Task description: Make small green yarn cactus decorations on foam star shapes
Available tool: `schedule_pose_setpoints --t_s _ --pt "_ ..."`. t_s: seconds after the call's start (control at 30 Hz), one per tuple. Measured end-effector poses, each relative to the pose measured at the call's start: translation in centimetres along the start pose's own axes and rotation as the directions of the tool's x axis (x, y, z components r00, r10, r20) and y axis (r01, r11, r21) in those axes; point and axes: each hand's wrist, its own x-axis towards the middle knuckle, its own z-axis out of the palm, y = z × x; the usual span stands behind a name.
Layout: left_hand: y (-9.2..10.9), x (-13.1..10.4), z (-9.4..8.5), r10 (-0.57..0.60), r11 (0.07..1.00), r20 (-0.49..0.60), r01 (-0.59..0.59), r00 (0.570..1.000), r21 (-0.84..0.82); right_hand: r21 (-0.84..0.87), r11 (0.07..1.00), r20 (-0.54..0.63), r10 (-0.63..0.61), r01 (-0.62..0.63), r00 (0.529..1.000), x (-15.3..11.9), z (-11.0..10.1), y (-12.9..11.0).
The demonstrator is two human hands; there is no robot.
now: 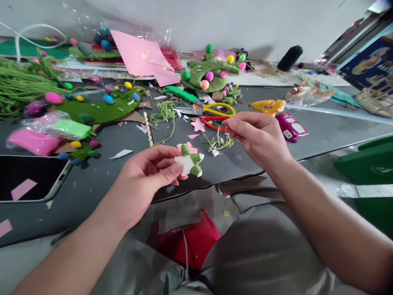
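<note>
My left hand pinches a small white star-shaped cutout between thumb and fingers, above the table's front edge. Green yarn wraps several of its points, and white tips show at their ends. My right hand is raised to the right of it with thumb and fingertips pressed together; whatever they hold, if anything, is too small to make out. Just behind its fingertips lie scissors with yellow and red handles. Pink paper stars and green yarn scraps lie between the hands on the table.
A yellow glue gun and a purple packet sit at right. Behind are a green cutter, pink paper and a yarn-wrapped wreath with pompoms. A phone and bagged clay lie at left.
</note>
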Motion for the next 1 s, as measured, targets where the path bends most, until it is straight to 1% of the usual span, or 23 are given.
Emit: schedule_pose_setpoints --t_s 0.1,0.2,0.33,0.4,0.57,0.63,0.77,1.0 --pt "-0.09 -0.01 -0.02 -0.022 1.000 -0.011 0.022 1.000 -0.001 0.012 1.000 0.065 -0.015 0.014 0.998 -0.37 0.34 -0.44" --pt "-0.14 -0.03 0.00 -0.033 0.999 -0.019 0.033 0.999 -0.010 0.082 0.997 0.116 -0.018 0.009 0.993 -0.43 0.45 -0.70" --pt "-0.19 0.02 0.08 -0.029 1.000 -0.012 0.029 0.999 -0.006 0.190 0.975 0.201 0.072 -0.111 0.977 -0.39 0.32 -0.61" --pt "-0.24 0.09 0.09 -0.030 1.000 -0.011 0.030 0.999 0.002 0.173 0.975 0.223 0.102 -0.142 0.969 -0.40 0.21 -0.39" --pt "-0.39 0.26 0.01 -0.035 0.999 -0.014 0.035 0.999 0.008 0.005 0.999 0.180 0.037 -0.039 0.983 -0.45 0.03 -0.04" --pt "-0.41 0.24 -0.02 -0.034 0.999 -0.014 0.034 0.999 0.013 0.020 0.999 0.153 0.022 -0.025 0.988 -0.43 0.07 -0.14" --pt "-0.26 0.16 0.05 -0.037 0.999 -0.009 0.037 0.999 0.011 0.108 0.993 0.122 0.035 -0.049 0.992 -0.38 0.21 -0.36" --pt "-0.18 0.11 0.24 -0.034 0.999 -0.022 0.034 0.999 0.000 0.024 0.998 0.188 0.059 -0.065 0.980 -0.30 0.07 -0.01"
